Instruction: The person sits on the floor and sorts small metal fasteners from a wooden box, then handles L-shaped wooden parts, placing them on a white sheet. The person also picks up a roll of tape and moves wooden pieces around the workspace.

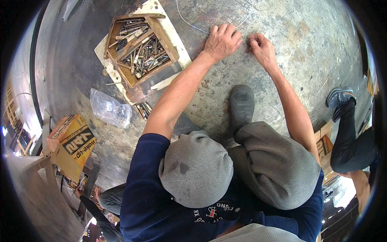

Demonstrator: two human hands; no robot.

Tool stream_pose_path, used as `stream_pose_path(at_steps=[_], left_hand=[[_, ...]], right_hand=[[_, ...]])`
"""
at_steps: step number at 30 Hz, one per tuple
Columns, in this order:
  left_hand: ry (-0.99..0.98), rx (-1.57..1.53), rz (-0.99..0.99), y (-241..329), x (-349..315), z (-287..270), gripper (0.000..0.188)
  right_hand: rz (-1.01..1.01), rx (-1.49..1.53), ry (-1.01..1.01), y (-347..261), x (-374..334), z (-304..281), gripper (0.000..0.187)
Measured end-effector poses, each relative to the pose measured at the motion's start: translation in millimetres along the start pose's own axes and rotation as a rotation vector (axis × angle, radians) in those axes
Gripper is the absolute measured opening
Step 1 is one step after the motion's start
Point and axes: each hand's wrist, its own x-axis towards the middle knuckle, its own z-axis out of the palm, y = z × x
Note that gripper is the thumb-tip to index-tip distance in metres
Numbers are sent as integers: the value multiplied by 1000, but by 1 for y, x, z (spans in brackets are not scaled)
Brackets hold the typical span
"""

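Stained grey floor (298, 76) spreads under everything, and on it, beyond the right edge of a pale board (152, 7), a thin wire (189, 25) curves in a wide loop whose far part runs out of view. It looks light and springy, stiff enough to keep its bend yet likely to twist or slip; a fingertip pinch close to where it needs steadying should suit it best.

Over the near side of the loop, the left hand (223, 42) is palm down, its fingers curled and bunched; whether they grip the wire is hidden. Just beside it, the right hand (264, 52) has thumb and forefinger brought together; whether anything sits between them I cannot tell. Both arms reach well forward, the left slanting inward past the board's near right corner, each wrist low.

On the board stands a wooden box (167, 40) of metal bits (149, 58). Off its near left edge lies a clear plastic bag (109, 109).
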Motion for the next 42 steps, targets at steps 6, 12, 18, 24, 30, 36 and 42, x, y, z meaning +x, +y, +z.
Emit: stream_pose_path(at_steps=[6,12,18,24,30,36,42], left_hand=[[-3,53,19,1,2,-4,23],[0,154,138,-3,-3,8,19],[-31,-348,-349,-7,13,-17,14],[247,-1779,-1250,-7,5,-133,17],[767,-2410,-1044,-17,-64,-225,17],[941,-2675,-1187,-17,-85,-242,26],[643,-2656,-1281,-4,-89,-214,25]], right_hand=[[16,5,-34,0,-14,-2,23],[19,49,-52,-11,-17,1,22],[-84,-54,-75,-20,-15,2,30],[-412,-359,-132,-48,-27,39,66],[-717,-693,-42,-68,-11,69,73],[-959,-563,78,-99,35,114,65],[-1092,-514,-24,-120,62,143,50]])
